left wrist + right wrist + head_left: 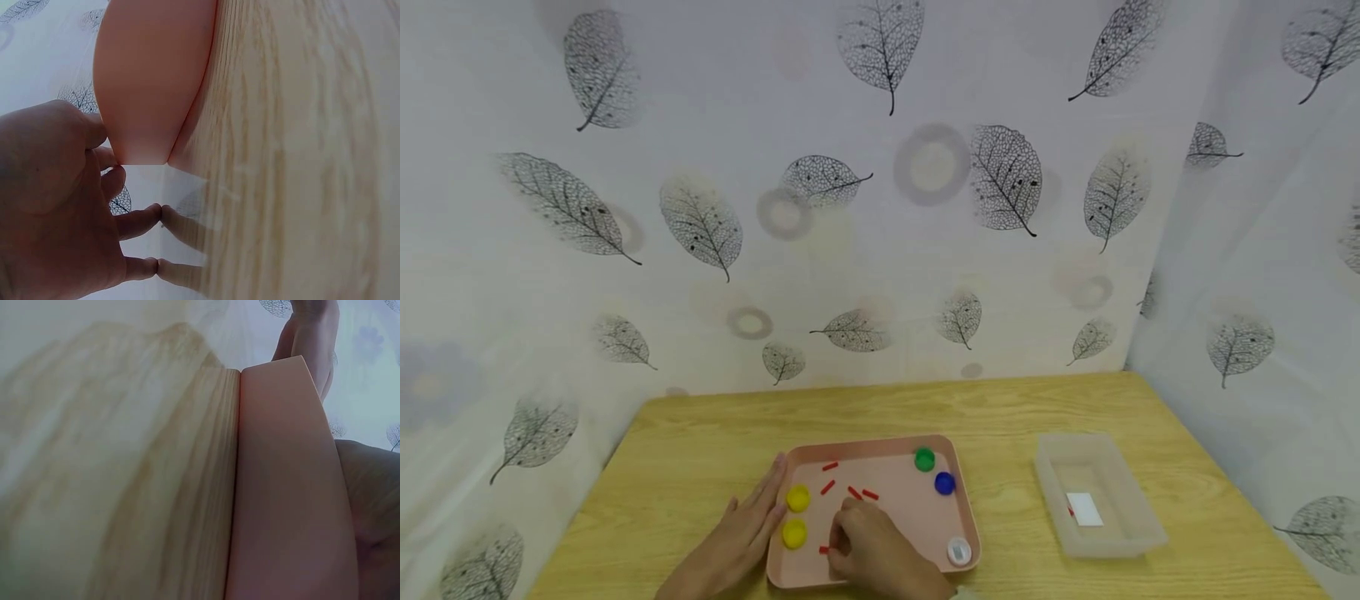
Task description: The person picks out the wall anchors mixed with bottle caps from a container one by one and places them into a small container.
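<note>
A shallow pink tray (pixel 910 533) rests on the wooden table. My left hand (pixel 737 533) lies along its left wall with fairly straight fingers; in the left wrist view, that hand (pixel 56 194) touches the tray (pixel 153 81) at its rim, two fingertips reaching the table. Over the tray's lower middle is my right hand (pixel 872 546), fingers curled downward; what lies under its fingertips is hidden. One short red stick (pixel 823 550) shows just left of it. Several other red sticks, such as one red stick (pixel 827 487), lie scattered above. The right wrist view shows mostly the tray's outer wall (pixel 287 481).
Inside the tray, two yellow round pieces (pixel 798 498) sit at the left, a green one (pixel 924 459) and a blue one (pixel 944 483) at upper right, and a white round piece (pixel 958 551) at lower right. A translucent bin (pixel 1116 467) holding a white card (pixel 1084 509) stands farther right.
</note>
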`<state>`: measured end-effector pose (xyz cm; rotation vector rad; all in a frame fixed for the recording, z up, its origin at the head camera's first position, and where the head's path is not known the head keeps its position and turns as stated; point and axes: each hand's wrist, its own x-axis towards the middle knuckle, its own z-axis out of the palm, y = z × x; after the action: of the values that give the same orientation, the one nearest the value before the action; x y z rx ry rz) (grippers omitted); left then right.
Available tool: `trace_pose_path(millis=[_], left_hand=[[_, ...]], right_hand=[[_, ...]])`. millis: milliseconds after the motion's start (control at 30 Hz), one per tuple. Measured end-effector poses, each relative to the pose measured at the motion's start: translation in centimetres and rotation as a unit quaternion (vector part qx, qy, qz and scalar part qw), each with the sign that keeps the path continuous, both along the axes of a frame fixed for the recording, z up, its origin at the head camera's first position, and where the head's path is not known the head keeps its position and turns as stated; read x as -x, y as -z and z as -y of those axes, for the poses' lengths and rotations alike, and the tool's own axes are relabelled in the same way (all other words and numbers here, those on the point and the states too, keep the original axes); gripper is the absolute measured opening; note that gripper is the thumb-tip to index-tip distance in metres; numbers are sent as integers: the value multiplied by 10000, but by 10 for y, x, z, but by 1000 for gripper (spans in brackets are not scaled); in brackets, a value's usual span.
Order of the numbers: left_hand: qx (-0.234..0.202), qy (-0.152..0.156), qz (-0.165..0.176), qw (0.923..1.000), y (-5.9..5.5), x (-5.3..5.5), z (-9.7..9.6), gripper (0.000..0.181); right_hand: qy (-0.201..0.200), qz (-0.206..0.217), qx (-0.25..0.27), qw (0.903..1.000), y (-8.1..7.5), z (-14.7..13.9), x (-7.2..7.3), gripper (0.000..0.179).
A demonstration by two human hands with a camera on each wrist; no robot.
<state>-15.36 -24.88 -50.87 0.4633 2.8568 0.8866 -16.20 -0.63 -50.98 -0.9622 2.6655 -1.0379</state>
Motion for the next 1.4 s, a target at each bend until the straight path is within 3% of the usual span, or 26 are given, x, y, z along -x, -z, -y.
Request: trace_pose_path(millis=[233, 367, 633, 833, 1133, 1400], left_hand=[[0, -42, 0, 10000, -1, 0, -2, 62], [42, -63, -2, 10000, -2, -1, -2, 62], [107, -55, -79, 9999, -1, -2, -1, 62], [156, -70, 26, 9999, -1, -1, -2, 62], [150, -48, 41, 9999, -3, -1, -3, 62], [132, -15, -52, 9999, -4, -2, -3, 61]], right_hand=[[120, -459, 232, 9986, -2, -7, -3, 13], [321, -437, 456, 9975, -8, -15, -6, 12], [285, -627, 1030, 9923, -20, -37, -11, 13], [189, -1395, 1640, 9764, -21, -58, -12, 21], [230, -2420, 1997, 9492, -21, -88, -8, 32], [430, -2520, 1850, 9489, -26, -106, -9, 34]])
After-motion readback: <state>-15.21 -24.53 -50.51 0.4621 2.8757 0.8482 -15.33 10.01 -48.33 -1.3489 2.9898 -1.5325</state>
